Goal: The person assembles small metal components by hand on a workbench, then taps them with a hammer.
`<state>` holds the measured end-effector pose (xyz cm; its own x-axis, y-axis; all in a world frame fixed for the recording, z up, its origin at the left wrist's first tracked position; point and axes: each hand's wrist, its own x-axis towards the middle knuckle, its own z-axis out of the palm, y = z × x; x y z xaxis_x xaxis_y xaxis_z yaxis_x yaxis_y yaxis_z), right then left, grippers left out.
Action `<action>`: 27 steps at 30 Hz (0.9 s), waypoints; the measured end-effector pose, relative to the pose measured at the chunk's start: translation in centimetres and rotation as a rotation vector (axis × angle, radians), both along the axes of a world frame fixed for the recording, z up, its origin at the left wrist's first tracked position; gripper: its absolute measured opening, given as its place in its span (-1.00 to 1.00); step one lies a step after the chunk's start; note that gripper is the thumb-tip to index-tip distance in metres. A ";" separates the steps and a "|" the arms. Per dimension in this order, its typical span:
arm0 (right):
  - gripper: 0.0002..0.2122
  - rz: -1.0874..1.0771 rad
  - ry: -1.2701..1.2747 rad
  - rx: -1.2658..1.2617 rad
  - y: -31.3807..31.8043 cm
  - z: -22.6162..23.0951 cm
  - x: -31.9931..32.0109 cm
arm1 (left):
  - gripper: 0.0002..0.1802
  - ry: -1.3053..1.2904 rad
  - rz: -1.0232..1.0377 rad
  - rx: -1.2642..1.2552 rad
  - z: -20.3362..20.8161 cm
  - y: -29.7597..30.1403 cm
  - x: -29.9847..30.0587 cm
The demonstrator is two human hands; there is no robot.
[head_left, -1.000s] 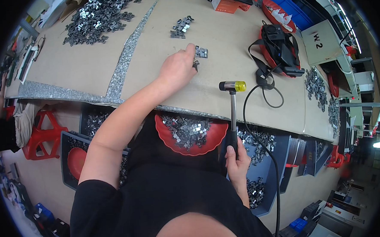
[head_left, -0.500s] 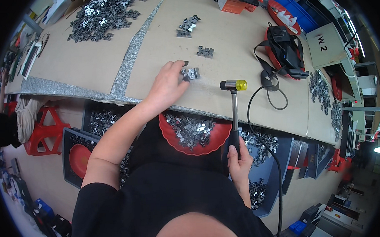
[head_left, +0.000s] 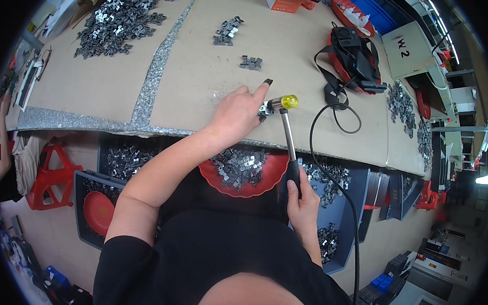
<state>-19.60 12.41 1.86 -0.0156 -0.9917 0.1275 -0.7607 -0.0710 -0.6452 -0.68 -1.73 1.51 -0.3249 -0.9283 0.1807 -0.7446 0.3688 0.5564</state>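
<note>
My right hand is wrapped round the black grip of a mallet with a metal shaft and a yellow face. The mallet's head is level with the fingers of my left hand, over the table's near part. Between the left thumb and fingers sits a small silver metal clip, partly hidden by the hand and the mallet head; one finger stretches out past it. Beyond the hand lie a short group of joined clips and a longer cluster. A red scalloped bowl of loose clips rests at my lap.
A big heap of clips covers the table's far left. At right, a black strapped device sits in a red dish, with a black cable running down beside my right hand. Grey bins of clips stand below the table edge.
My left hand has moved right with the metal clip, closer to the mallet. The mallet head has turned slightly and now meets the clip's place. The whole view has shifted a little.
</note>
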 end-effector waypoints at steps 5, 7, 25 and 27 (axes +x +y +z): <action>-0.69 -0.040 0.151 0.149 -0.2 0.5 0.1 | -0.31 0.050 -0.018 -0.048 -0.8 -0.3 -0.2; -0.68 -0.001 0.146 0.124 -0.2 0.4 0.0 | -0.31 0.056 -0.015 -0.050 -0.7 -0.3 -0.3; -0.70 -0.127 -0.216 -0.055 0.2 0.0 -0.4 | -0.30 0.056 -0.011 -0.061 -0.4 -0.1 0.0; -0.70 -0.119 -0.228 -0.016 0.1 -0.4 -0.7 | -0.31 0.120 -0.047 -0.082 -0.9 -0.1 0.2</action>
